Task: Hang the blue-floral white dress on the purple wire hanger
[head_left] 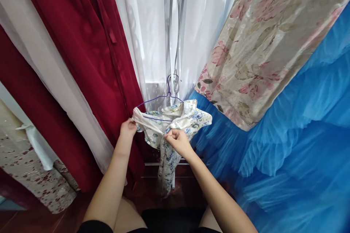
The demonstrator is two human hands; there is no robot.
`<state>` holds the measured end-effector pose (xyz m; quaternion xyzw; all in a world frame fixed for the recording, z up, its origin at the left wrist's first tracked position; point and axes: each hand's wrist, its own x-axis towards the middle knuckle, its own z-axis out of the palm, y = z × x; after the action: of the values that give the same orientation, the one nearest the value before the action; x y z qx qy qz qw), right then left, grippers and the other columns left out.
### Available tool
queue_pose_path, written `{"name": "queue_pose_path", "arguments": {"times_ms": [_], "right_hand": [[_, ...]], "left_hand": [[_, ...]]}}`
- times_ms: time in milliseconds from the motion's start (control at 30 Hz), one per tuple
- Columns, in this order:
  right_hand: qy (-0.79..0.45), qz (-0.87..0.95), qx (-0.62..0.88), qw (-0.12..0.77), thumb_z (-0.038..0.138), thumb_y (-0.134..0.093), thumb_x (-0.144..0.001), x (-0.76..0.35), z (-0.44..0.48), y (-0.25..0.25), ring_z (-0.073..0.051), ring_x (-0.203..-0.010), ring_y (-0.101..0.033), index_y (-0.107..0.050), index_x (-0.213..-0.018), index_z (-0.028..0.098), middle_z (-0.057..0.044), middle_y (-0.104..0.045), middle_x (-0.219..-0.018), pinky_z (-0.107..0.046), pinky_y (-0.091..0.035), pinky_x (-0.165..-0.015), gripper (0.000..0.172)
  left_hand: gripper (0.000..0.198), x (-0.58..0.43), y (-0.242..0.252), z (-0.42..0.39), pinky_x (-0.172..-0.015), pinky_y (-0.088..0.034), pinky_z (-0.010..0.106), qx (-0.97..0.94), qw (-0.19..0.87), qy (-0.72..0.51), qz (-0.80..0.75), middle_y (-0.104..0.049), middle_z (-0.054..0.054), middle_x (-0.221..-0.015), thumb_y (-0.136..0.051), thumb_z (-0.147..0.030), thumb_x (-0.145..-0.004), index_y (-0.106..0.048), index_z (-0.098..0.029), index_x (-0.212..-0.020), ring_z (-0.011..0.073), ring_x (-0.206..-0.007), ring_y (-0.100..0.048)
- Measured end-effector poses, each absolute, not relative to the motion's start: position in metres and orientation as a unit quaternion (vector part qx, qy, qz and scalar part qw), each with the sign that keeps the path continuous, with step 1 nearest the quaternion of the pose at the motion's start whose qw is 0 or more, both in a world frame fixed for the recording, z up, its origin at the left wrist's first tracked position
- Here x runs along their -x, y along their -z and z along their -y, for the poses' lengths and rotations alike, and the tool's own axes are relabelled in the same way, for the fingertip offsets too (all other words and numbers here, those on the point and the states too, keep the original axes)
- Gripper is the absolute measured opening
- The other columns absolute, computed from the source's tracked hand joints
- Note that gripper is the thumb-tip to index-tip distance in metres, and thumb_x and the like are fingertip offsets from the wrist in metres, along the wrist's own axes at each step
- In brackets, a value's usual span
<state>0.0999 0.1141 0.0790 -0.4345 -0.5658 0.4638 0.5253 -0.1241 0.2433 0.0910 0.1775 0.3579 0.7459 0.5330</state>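
The floral garment (175, 123) hangs on a purple hanger (160, 98); the left hand (128, 129) pinches its shoulder edge, and the right hand (177, 141) has its fingers closed on its front.

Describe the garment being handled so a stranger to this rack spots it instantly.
Find the white sheer fabric in the middle, between a dark red dress and blue tulle. Below it, a small garment sits on a purple wire hanger. Unlike the pink-flowered drape and plain neighbours, it is white with blue flowers.

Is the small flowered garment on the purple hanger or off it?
On it. The purple hanger wire runs inside the flowered garment at its shoulders, hook above; the left hand and right hand grip the cloth.
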Motion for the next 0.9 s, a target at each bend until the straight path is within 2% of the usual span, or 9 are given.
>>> {"name": "queue_pose_path", "arguments": {"times_ms": [167,333,433,500,567,633,667,767,900], "right_hand": [[-0.499,0.463,0.452,0.577,0.039,-0.063,-0.075,-0.114,-0.110,-0.043,-0.008,-0.040,-0.032,-0.055,-0.062,0.020,0.008,-0.043,-0.042,-0.023,-0.022,-0.044,0.025],[-0.470,0.385,0.511,0.608,0.048,-0.054,-0.080,-0.154,-0.093,0.004,-0.008,-0.039,-0.025,-0.054,-0.065,0.020,0.010,-0.036,-0.043,-0.022,-0.017,-0.043,0.032],[-0.480,0.388,0.536,0.576,0.043,-0.061,-0.076,-0.174,-0.080,0.025,-0.009,-0.039,-0.032,-0.057,-0.062,0.018,0.007,-0.043,-0.043,-0.022,-0.021,-0.042,0.028],[-0.490,0.404,0.542,0.551,0.032,-0.071,-0.067,-0.182,-0.073,0.029,-0.013,-0.047,-0.048,-0.065,-0.068,0.015,0.001,-0.060,-0.055,-0.022,-0.033,-0.045,0.018],[-0.492,0.437,0.535,0.530,0.022,-0.079,-0.059,-0.185,-0.067,0.022,-0.018,-0.069,-0.062,-0.072,-0.085,0.015,-0.005,-0.073,-0.083,-0.027,-0.047,-0.060,0.028],[-0.494,0.506,0.496,0.504,0.020,-0.082,-0.061,-0.182,-0.062,0.006,-0.022,-0.091,-0.064,-0.073,-0.100,0.019,-0.006,-0.072,-0.103,-0.032,-0.051,-0.079,0.040],[-0.499,0.546,0.464,0.487,0.021,-0.081,-0.066,-0.180,-0.060,-0.004,-0.023,-0.096,-0.064,-0.073,-0.103,0.020,-0.005,-0.072,-0.105,-0.034,-0.050,-0.085,0.038],[-0.535,0.610,0.378,0.446,0.031,-0.074,-0.080,-0.169,-0.054,-0.029,-0.022,-0.088,-0.064,-0.073,-0.094,0.018,-0.003,-0.071,-0.091,-0.035,-0.050,-0.084,0.019],[-0.611,0.563,0.355,0.429,0.044,-0.071,-0.085,-0.168,-0.046,-0.044,-0.018,-0.069,-0.059,-0.071,-0.082,0.015,-0.002,-0.068,-0.076,-0.032,-0.049,-0.072,0.029]], "left_hand": [[0.021,0.105,-0.036,-0.216,-0.071,-0.055,0.030,-0.127,0.616,-0.662,-0.407,-0.059,0.003,-0.070,-0.042,-0.006,-0.092,-0.052,-0.017,-0.078,0.0147,-0.064,-0.061],[0.012,0.076,-0.014,-0.183,-0.082,-0.055,0.035,-0.175,0.662,-0.609,-0.401,-0.066,0.007,-0.080,-0.057,-0.017,-0.090,-0.054,-0.017,-0.079,0.0174,-0.076,-0.067],[0.015,0.053,-0.020,-0.162,-0.081,-0.054,0.032,-0.246,0.673,-0.590,-0.372,-0.067,0.006,-0.083,-0.069,-0.026,-0.085,-0.059,-0.016,-0.082,0.0176,-0.080,-0.066],[0.021,0.035,-0.032,-0.146,-0.077,-0.051,0.027,-0.293,0.676,-0.580,-0.347,-0.066,0.004,-0.083,-0.076,-0.030,-0.080,-0.062,-0.015,-0.083,0.0165,-0.079,-0.064],[0.023,0.016,-0.046,-0.129,-0.071,-0.047,0.023,-0.374,0.662,-0.560,-0.329,-0.063,0.002,-0.079,-0.077,-0.034,-0.080,-0.064,-0.015,-0.084,0.0143,-0.074,-0.060],[0.022,-0.002,-0.059,-0.113,-0.067,-0.044,0.022,-0.485,0.624,-0.525,-0.315,-0.060,0.000,-0.076,-0.071,-0.037,-0.086,-0.065,-0.016,-0.086,0.0132,-0.071,-0.056],[0.021,-0.010,-0.064,-0.106,-0.067,-0.043,0.023,-0.543,0.596,-0.505,-0.308,-0.059,0.000,-0.077,-0.068,-0.038,-0.089,-0.065,-0.017,-0.088,0.0135,-0.071,-0.055],[0.021,-0.025,-0.074,-0.095,-0.075,-0.044,0.026,-0.667,0.501,-0.464,-0.298,-0.061,0.003,-0.083,-0.063,-0.037,-0.092,-0.068,-0.017,-0.088,0.0164,-0.078,-0.056],[0.025,-0.022,-0.074,-0.093,-0.089,-0.045,0.030,-0.691,0.459,-0.472,-0.299,-0.061,0.006,-0.099,-0.055,-0.043,-0.096,-0.064,-0.019,-0.100,0.0208,-0.095,-0.058]]}}
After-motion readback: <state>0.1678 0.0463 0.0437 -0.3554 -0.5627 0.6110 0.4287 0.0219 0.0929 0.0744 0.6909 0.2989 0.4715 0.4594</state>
